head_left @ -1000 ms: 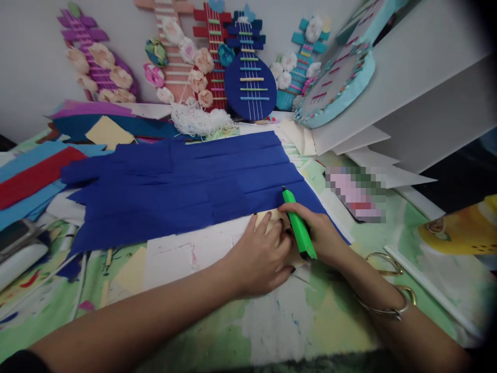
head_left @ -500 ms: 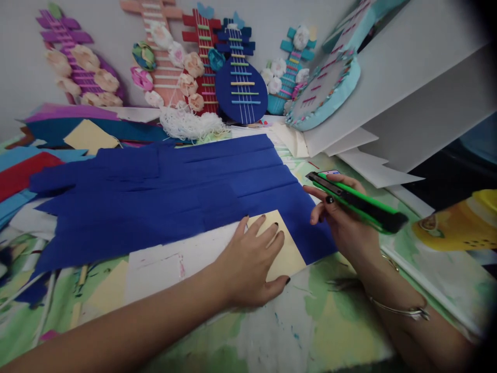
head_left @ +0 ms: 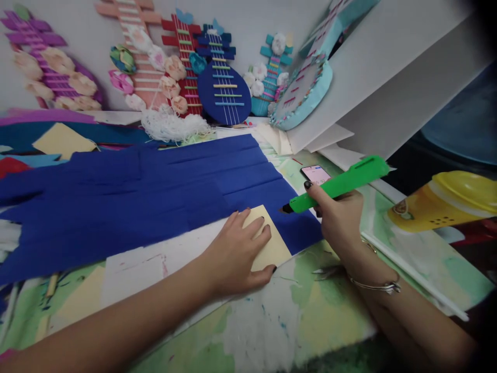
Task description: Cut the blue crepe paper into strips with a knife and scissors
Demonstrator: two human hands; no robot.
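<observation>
My left hand (head_left: 240,251) lies with fingers spread on a pale yellow card (head_left: 269,246), which rests over a white board (head_left: 174,251). Under and behind these stretches dark blue crepe paper (head_left: 155,191). My right hand (head_left: 337,217) grips a green utility knife (head_left: 337,184), thumb on its side. The knife's tip points left and down, above the blue paper just right of the yellow card, apart from both.
Decorated paper instruments, one dark blue (head_left: 224,93), lean on the wall. White string (head_left: 174,124) lies before them. A phone (head_left: 315,174), a yellow cup (head_left: 446,202) and a white rod (head_left: 415,274) are at the right. Large white boards (head_left: 388,67) stand behind.
The green knife has been turned in my right hand, its tip now toward the blue paper and lower. The view has shifted right. My left hand stays flat on the yellow card.
</observation>
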